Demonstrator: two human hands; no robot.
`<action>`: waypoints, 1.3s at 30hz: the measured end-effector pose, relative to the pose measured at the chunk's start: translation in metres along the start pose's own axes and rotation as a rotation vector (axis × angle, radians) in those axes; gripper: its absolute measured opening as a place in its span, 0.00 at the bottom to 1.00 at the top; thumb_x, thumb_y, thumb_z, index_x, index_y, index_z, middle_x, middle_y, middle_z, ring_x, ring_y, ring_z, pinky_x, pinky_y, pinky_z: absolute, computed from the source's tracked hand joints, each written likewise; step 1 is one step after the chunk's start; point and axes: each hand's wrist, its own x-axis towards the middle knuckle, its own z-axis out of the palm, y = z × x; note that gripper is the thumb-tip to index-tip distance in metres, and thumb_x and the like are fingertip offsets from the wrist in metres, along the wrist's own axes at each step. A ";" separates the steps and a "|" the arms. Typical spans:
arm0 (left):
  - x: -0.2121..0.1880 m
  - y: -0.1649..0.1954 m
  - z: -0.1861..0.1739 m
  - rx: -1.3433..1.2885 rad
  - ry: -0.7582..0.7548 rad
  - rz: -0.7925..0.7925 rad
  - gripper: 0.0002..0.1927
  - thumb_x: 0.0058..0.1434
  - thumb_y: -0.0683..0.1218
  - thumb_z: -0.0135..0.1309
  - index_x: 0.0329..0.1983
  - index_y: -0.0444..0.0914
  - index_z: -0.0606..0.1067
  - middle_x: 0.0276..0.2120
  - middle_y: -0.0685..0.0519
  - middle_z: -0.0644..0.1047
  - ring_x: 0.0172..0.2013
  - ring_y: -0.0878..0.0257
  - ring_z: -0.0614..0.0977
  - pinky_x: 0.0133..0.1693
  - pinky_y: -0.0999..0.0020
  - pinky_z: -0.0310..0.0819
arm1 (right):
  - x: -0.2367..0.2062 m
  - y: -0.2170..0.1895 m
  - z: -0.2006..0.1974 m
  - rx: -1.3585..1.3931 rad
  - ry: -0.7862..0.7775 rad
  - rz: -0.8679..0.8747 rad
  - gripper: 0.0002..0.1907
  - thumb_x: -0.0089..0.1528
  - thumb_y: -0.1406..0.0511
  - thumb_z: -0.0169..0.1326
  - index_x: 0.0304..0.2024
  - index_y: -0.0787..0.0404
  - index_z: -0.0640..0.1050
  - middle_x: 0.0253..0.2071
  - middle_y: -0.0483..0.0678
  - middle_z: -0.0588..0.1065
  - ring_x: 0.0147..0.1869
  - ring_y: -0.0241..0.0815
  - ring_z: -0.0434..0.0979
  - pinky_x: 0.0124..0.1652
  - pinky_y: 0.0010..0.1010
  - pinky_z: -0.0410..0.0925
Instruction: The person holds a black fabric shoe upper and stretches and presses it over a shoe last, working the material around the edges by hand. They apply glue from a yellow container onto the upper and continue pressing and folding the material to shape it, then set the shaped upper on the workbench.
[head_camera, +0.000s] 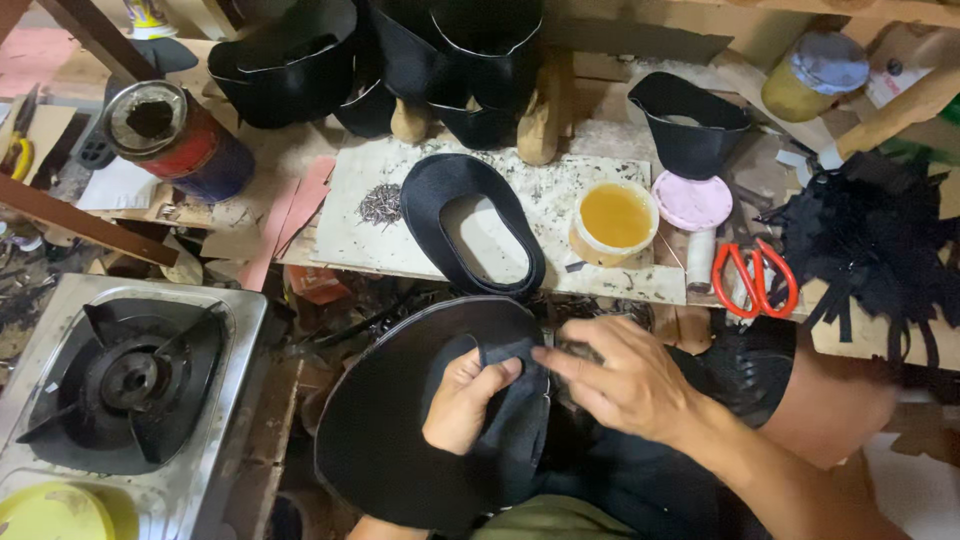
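**Two hands pinch a black shoe upper over the lap**

The left hand (462, 400) comes up through the opening of a black shoe upper (400, 420), its thumb and fingers closed on a fold of the dark material; the right hand (625, 380) reaches in from the right, palm down, fingertips pinching the same fold where the two hands meet; the upper lies low in the frame, just in front of the workboard (350, 215); its lower edge and the left wrist are cut off or hidden behind the material, and what the right fingertips press is too dark to make out; on the board a small tub (614, 220) holds amber liquid beside a second black upper (470, 222) lying flat and a little heap of tacks (380, 205); a red-and-blue tin (175, 140) stands open at left, its inside dark; red-handled scissors (758, 280) lie to the right; a gas stove (125, 385) sits at lower left.
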 end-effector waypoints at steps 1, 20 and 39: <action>-0.001 0.001 0.005 -0.024 -0.005 -0.003 0.12 0.65 0.38 0.50 0.48 0.29 0.78 0.37 0.49 0.82 0.34 0.65 0.82 0.40 0.70 0.76 | 0.001 0.001 -0.001 -0.001 0.023 0.013 0.26 0.50 0.71 0.61 0.53 0.57 0.81 0.46 0.52 0.74 0.43 0.52 0.77 0.43 0.41 0.71; -0.012 0.003 -0.008 0.201 0.257 -0.073 0.11 0.63 0.44 0.50 0.42 0.35 0.78 0.28 0.52 0.81 0.27 0.66 0.81 0.30 0.70 0.75 | -0.011 0.028 -0.008 0.055 0.053 0.116 0.15 0.54 0.71 0.59 0.43 0.57 0.83 0.47 0.47 0.77 0.47 0.46 0.80 0.45 0.34 0.73; -0.001 -0.018 -0.019 -0.010 0.085 0.026 0.12 0.67 0.42 0.51 0.48 0.31 0.78 0.35 0.52 0.81 0.33 0.67 0.80 0.38 0.71 0.75 | -0.006 0.055 -0.016 0.158 0.095 0.357 0.08 0.55 0.64 0.64 0.35 0.59 0.81 0.63 0.54 0.72 0.72 0.55 0.69 0.69 0.44 0.62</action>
